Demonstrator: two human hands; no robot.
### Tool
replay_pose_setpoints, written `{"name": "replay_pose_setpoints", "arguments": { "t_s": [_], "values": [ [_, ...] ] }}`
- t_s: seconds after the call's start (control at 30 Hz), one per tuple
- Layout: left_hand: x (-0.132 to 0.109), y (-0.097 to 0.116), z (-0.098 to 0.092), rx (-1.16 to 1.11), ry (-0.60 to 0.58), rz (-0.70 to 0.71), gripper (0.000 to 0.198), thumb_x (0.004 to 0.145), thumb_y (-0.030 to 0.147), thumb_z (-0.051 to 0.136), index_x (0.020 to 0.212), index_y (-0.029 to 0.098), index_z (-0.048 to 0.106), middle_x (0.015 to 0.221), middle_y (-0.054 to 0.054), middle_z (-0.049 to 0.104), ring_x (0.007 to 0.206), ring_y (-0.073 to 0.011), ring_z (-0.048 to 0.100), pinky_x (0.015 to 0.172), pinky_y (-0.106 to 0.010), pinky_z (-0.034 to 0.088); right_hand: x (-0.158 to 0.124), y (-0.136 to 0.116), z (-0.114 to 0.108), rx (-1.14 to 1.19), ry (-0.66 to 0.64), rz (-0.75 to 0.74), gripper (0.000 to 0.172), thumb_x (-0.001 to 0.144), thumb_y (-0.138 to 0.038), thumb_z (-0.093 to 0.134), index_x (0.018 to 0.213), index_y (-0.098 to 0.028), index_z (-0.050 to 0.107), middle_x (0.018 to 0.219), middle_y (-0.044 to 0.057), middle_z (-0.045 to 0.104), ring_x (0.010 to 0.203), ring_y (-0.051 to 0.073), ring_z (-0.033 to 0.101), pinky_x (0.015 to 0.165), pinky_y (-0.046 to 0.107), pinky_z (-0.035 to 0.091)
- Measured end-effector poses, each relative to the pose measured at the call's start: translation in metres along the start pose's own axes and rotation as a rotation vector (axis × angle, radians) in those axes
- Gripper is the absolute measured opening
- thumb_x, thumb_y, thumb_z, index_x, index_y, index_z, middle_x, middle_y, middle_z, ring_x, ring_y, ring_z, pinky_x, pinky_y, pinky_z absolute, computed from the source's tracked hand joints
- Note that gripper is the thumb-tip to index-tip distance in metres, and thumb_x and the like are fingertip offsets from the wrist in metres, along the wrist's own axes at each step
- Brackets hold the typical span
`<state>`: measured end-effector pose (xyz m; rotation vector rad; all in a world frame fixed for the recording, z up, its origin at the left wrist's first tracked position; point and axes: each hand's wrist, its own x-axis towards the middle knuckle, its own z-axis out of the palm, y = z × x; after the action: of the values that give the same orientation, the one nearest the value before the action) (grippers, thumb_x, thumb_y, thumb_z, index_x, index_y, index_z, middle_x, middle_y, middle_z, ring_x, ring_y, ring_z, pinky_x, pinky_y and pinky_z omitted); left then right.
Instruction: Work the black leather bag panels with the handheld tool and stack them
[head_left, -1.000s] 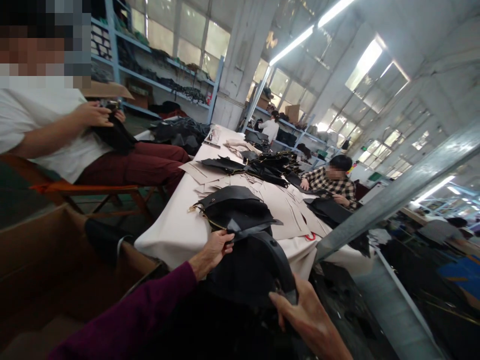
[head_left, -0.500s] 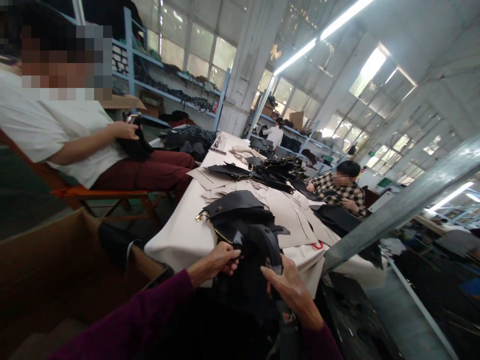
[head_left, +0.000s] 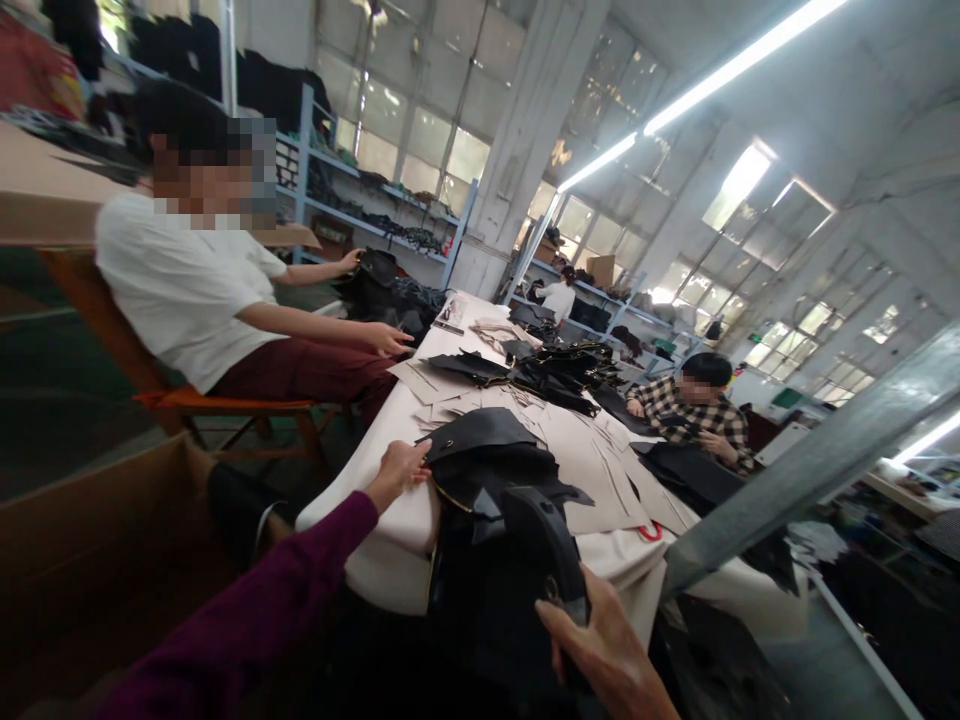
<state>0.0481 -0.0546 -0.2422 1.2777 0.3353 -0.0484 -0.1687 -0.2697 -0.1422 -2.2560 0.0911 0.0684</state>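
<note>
My left hand [head_left: 397, 474] is closed in a pinch at the left end of a gold-toothed zipper [head_left: 451, 500], where its fingers hide the metal pulls. The zipper edges a stack of black leather pieces [head_left: 487, 432] at the near end of the table. Thumb and fingers of my right hand [head_left: 607, 635] are wrapped round a curved black leather strap [head_left: 546, 530] with a metal eyelet. Below the strap, a dark leather body [head_left: 480, 590] hangs over my lap; its lower part is lost in shadow.
Beige sheets [head_left: 585, 460] and black zippered pieces [head_left: 562, 370] cover the table [head_left: 390, 545]. A metal post [head_left: 810, 470] slants across on the right. A cardboard box [head_left: 97, 550] is at lower left. Co-workers sit left [head_left: 195, 280] and right [head_left: 697, 410].
My left hand has moved up and left from beside the strap to the zipper's end. My right hand keeps the strap. The co-worker at left has stretched both arms toward the table.
</note>
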Motion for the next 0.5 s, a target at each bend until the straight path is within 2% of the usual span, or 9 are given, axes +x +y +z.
{"name": "replay_pose_setpoints", "arguments": {
  "t_s": [0.17,0.27,0.37,0.5],
  "values": [
    [0.004,0.011,0.008,-0.067,-0.049,-0.185,0.028,0.059,0.026,0.070,0.057,0.014,0.044,0.047,0.000,0.049,0.035,-0.0109,0.046,0.038,-0.019,0.028,0.006,-0.003,0.007,0.005,-0.022,0.014,0.015,0.074,-0.030,0.050,0.074,-0.020,0.039,0.040,-0.010,0.047,0.033,0.010,0.049,0.034,0.018,0.038],
    [0.005,0.011,0.016,-0.098,-0.074,-0.227,0.025,0.057,0.016,0.068,0.054,0.014,0.044,0.045,0.002,0.047,0.033,-0.0082,0.041,0.037,-0.020,0.029,0.005,-0.003,0.008,-0.005,-0.027,-0.012,0.015,0.075,-0.030,0.051,0.074,-0.020,0.040,0.041,-0.009,0.047,0.033,0.009,0.048,0.034,0.017,0.037],
    [0.004,0.006,0.026,-0.138,-0.057,-0.182,0.024,0.052,0.007,0.066,0.052,0.015,0.043,0.042,0.006,0.042,0.034,-0.0071,0.040,0.038,-0.019,0.031,0.003,-0.005,0.006,0.000,-0.011,-0.045,0.014,0.075,-0.029,0.051,0.074,-0.019,0.041,0.042,-0.009,0.048,0.034,0.009,0.049,0.036,0.017,0.038],
    [-0.001,0.000,0.035,-0.217,-0.014,-0.011,0.023,0.048,0.003,0.064,0.054,0.014,0.045,0.045,0.007,0.043,0.039,-0.0053,0.042,0.040,-0.016,0.031,0.001,-0.006,0.000,0.014,-0.003,-0.035,0.015,0.074,-0.030,0.051,0.073,-0.020,0.040,0.041,-0.010,0.046,0.033,0.010,0.048,0.034,0.018,0.037]
  ]
}}
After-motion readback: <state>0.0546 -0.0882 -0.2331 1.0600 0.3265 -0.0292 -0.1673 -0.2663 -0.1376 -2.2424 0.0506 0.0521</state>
